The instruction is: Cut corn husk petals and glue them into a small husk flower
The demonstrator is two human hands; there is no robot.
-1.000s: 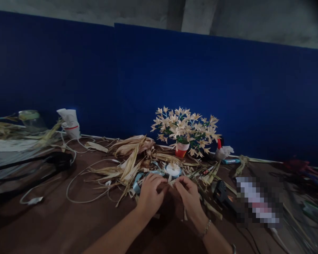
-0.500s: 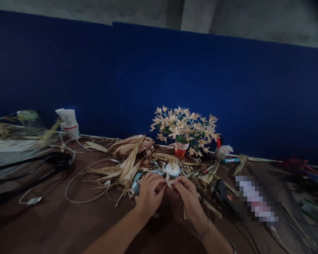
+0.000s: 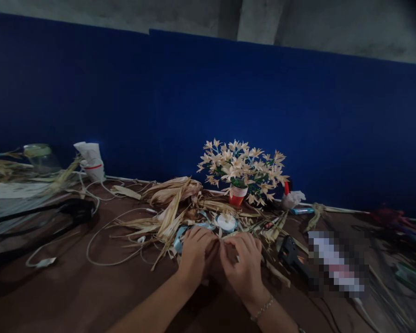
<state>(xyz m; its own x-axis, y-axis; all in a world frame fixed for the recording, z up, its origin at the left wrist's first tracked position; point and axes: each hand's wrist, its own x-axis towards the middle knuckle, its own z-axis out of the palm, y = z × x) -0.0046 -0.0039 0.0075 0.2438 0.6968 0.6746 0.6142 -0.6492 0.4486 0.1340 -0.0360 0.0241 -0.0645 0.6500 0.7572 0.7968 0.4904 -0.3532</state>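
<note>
My left hand (image 3: 196, 253) is closed, its thumb and fingertips pinching a small pale corn husk strip (image 3: 222, 237), which the fingers mostly hide. Meeting it from the other side, my right hand (image 3: 243, 264) has its thumb and forefinger closed on the same strip, with the other fingers bent. Just beyond the fingertips lies a round white and light-blue roll (image 3: 226, 223). Dry corn husks (image 3: 169, 217) are heaped behind and left of my left hand, with a light-blue ribbon (image 3: 179, 239) among them.
A red-and-white cup (image 3: 238, 196) holds a spray of pale flowers (image 3: 242, 162) before the blue partition (image 3: 280, 101). Right of my hands lie a black glue gun (image 3: 293, 255) and a blurred-out pack (image 3: 336, 263). A white cable (image 3: 90, 249) loops at left, near black straps (image 3: 74, 212).
My right hand has turned and closed in toward my left, its fingers now showing more of their backs. The pale strip, plainer before, is now mostly covered. My left hand has hardly moved.
</note>
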